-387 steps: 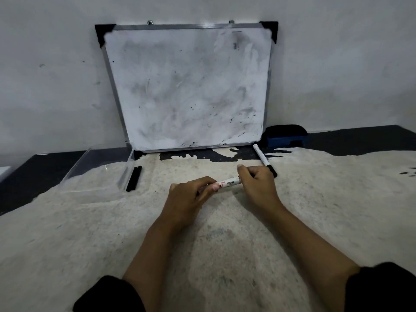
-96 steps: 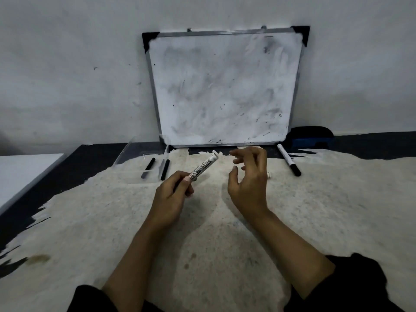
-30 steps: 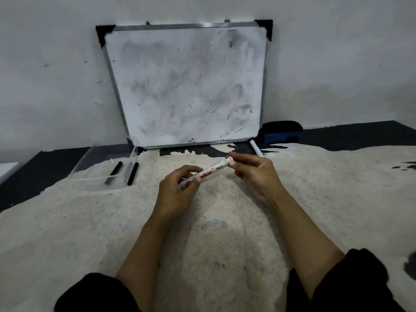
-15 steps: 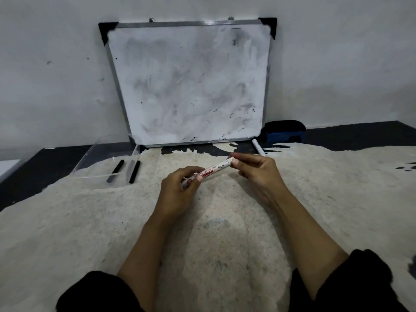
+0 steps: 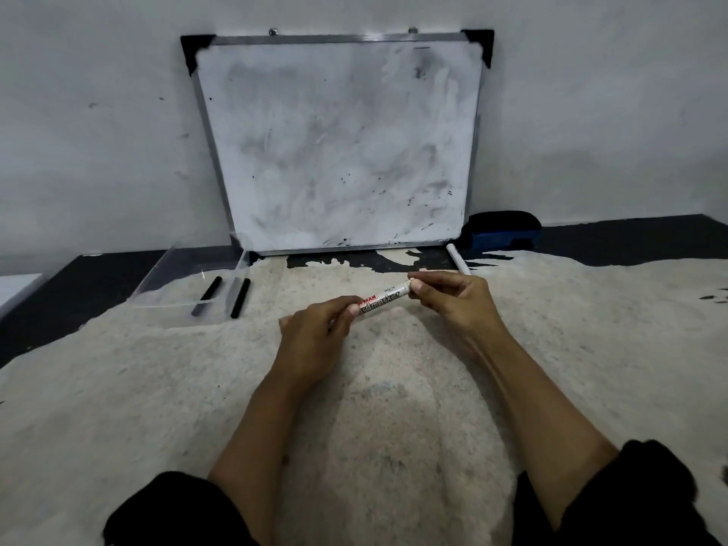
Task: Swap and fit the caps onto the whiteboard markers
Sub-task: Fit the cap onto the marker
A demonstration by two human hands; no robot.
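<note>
Since a second ago little has shifted: our left hand (image 5: 315, 340) pinches the marker (image 5: 380, 300) barrel, right fingers (image 5: 423, 287) pinching its far end. Light, stiff, smooth; we grip mid-barrel.

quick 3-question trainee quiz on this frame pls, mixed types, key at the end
1. True or false: both hands hold the same marker.
2. Where do the two black sticks lie? A) by the clear tray, on the left B) beside the eraser C) in the right hand
3. Fill in: the whiteboard leans against the ____.

Key: 1 true, the left hand grips one end and the right hand the other; 2 A; 3 wall.
</note>
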